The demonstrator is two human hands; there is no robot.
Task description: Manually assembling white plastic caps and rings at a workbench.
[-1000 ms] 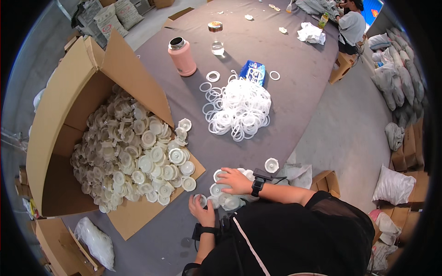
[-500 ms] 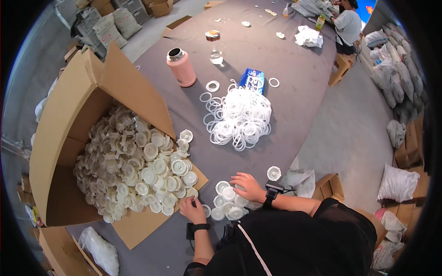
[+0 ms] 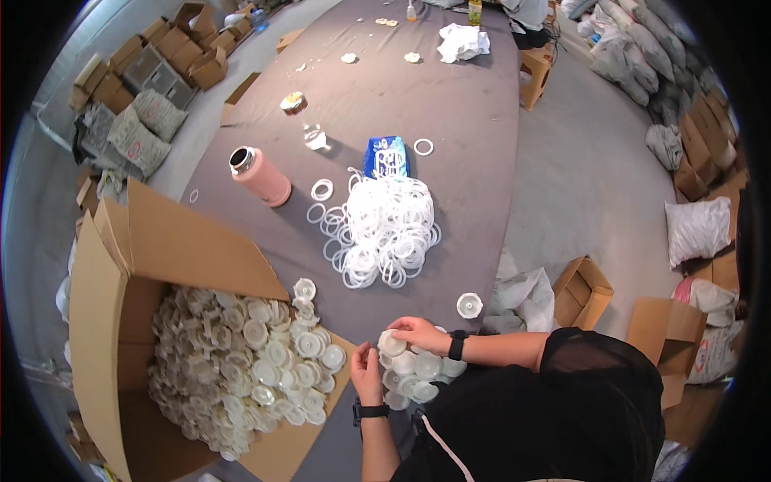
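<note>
In my right hand (image 3: 424, 335) is a round, whitish plastic lid (image 3: 392, 344), gripped at its edge by the fingertips. Just left of it, my left hand (image 3: 367, 374) is raised with the fingers drawn together; whatever is between them is too small to make out. Beneath and beside the right hand lies a small pile of similar lids (image 3: 427, 366). A big heap of lids (image 3: 241, 345) spills from a tipped cardboard box (image 3: 100, 337) on the left. One single lid (image 3: 470, 305) sits apart near the table's right edge.
Beyond my hands, white rings (image 3: 389, 221) are heaped on the grey-covered table (image 3: 474, 201) against a blue packet (image 3: 386, 156). A pink flask (image 3: 261, 177) and a clear bottle (image 3: 313, 135) stand farther left. Cardboard boxes (image 3: 582, 289) and sacks (image 3: 699, 229) line the floor at right.
My right hand has lifted a lid off the small pile. My left hand has left the edge of the big heap and come up close to the right. The view has shifted.
</note>
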